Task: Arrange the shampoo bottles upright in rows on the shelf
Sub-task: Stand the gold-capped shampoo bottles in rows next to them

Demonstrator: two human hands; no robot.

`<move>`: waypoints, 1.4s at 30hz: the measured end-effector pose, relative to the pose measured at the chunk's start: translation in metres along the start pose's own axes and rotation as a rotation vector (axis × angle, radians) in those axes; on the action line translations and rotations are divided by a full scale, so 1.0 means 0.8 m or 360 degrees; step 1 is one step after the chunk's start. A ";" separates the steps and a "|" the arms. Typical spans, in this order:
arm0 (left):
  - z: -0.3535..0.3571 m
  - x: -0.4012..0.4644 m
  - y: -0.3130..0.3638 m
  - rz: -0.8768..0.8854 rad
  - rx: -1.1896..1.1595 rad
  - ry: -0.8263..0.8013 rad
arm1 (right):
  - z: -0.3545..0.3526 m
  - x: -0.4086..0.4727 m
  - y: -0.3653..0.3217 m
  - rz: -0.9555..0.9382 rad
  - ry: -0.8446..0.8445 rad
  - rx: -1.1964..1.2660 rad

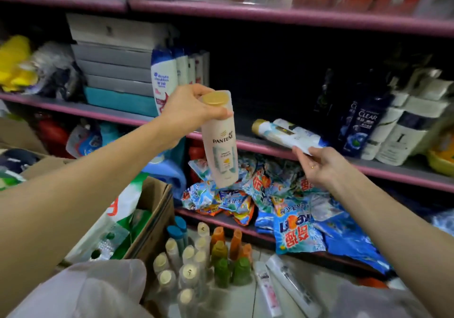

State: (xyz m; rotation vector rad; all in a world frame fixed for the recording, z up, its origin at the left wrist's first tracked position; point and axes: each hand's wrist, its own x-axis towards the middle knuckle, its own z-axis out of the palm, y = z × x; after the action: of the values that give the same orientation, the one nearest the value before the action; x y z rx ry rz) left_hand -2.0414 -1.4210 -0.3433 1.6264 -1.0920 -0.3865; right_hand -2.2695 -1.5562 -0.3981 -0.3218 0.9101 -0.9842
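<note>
My left hand (190, 111) grips a white Pantene bottle (222, 150) by its gold cap end, holding it upright in front of the middle shelf (245, 143). A second white bottle with a gold cap (287, 132) lies on its side on that shelf. My right hand (317, 163) touches its bottom end with straight fingers. White and blue bottles (172, 72) stand in a row at the shelf's left. Dark Clear bottles (361, 126) and white bottles (403, 131) stand at the right.
Stacked grey and teal boxes (115, 67) fill the shelf's far left. Detergent packets (270, 195) are piled on the shelf below. On the floor stand several bottles with gold, green and orange caps (204, 256), beside a cardboard box (152, 219).
</note>
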 end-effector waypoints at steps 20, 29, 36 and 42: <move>-0.012 0.032 0.046 0.0089 0.0052 -0.0289 | 0.074 -0.040 0.049 -0.0699 -0.0886 -0.1872; 0.006 0.077 0.045 0.0066 -0.0299 -0.0449 | 0.138 -0.013 0.040 -0.1343 -0.0827 -0.2059; 0.058 0.094 -0.069 -0.0258 -0.0177 -0.0257 | 0.212 0.061 0.030 -0.1346 -0.0594 -0.1776; 0.118 0.161 -0.118 -0.0357 0.0306 0.0174 | 0.256 0.131 0.065 -0.1348 -0.0588 -0.1764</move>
State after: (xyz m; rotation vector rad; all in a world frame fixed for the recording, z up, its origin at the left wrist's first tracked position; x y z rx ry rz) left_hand -1.9994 -1.5816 -0.4257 1.9265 -0.8886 -0.3421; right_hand -2.0545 -1.6454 -0.3604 -1.8793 0.9049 -1.0176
